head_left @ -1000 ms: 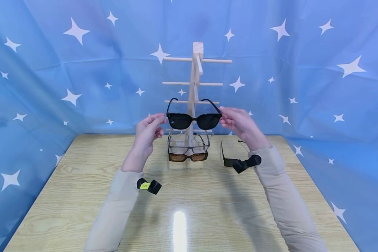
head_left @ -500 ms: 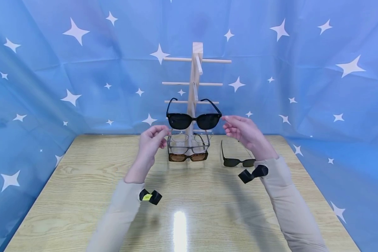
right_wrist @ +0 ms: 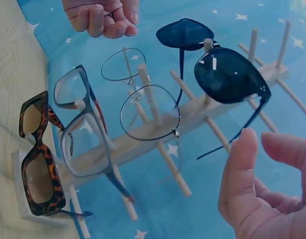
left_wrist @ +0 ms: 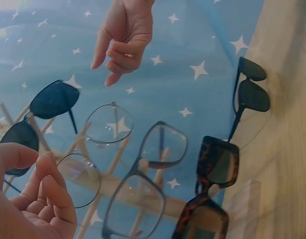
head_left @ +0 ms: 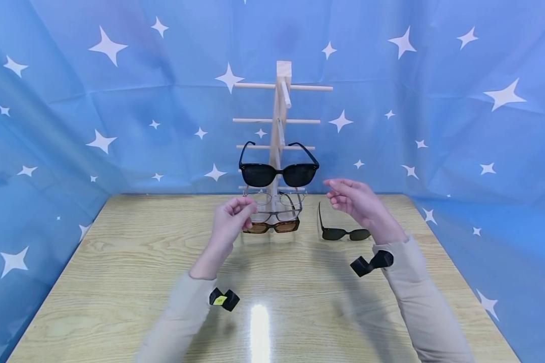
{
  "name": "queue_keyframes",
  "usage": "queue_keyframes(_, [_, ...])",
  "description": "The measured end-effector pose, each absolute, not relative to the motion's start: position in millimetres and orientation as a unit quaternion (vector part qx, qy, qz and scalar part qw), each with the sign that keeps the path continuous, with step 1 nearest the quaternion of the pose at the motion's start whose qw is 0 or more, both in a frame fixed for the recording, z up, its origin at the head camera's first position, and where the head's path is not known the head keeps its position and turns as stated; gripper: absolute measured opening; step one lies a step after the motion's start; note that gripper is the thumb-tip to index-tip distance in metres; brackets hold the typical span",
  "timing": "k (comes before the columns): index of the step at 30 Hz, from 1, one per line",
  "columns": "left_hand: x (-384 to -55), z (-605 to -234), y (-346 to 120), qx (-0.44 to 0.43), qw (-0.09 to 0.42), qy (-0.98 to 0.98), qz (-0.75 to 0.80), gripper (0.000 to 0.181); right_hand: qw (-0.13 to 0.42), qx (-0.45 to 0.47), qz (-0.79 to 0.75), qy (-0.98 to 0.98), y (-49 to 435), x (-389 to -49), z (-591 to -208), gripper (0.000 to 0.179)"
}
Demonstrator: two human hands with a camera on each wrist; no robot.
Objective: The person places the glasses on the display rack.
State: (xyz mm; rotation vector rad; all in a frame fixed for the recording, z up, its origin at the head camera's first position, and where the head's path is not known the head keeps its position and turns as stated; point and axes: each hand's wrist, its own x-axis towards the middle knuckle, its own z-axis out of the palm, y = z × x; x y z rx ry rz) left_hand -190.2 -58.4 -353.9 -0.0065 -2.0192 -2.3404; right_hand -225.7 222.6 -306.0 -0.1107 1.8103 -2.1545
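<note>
Black sunglasses point(head_left: 298, 175) hang on a wooden display stand point(head_left: 280, 103), above round wire-rimmed glasses point(right_wrist: 158, 117), grey-framed glasses point(right_wrist: 85, 144) and tortoiseshell sunglasses point(right_wrist: 42, 149). My left hand point(head_left: 231, 219) is in front of the lower frames at their left side, overlapping them in the head view. Its thumb and index tip come close together, the other fingers loosely curled, with nothing held. To the right of the stand hovers my right hand point(head_left: 356, 201), thumb and index apart, also holding nothing. It is below and right of the black sunglasses.
Another pair of dark sunglasses point(head_left: 334, 234) lies on the wood-grain table point(head_left: 131, 252), right of the stand and below my right hand. Bare pegs point(head_left: 311, 88) stick out from the stand's upper part. A blue star-patterned cloth point(head_left: 131, 101) hangs behind.
Both hands have come away from the black sunglasses, which stay on the stand. The left has moved down and right towards the lower frames; the right has moved down and slightly outward.
</note>
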Motion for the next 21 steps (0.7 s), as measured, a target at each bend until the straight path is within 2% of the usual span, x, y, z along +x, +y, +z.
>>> queue_keyframes(11, [-187,-369,-39,-0.041,0.009,-0.661,-0.749,0.012,0.160,-0.029,-0.749,0.643,236,-218,-321,0.011])
queue_keyframes(21, [-184,-385,-18,-0.104,-0.002,-0.677,-0.728,0.009,0.161,-0.015,-0.755,0.636,249,-216,-336,0.012])
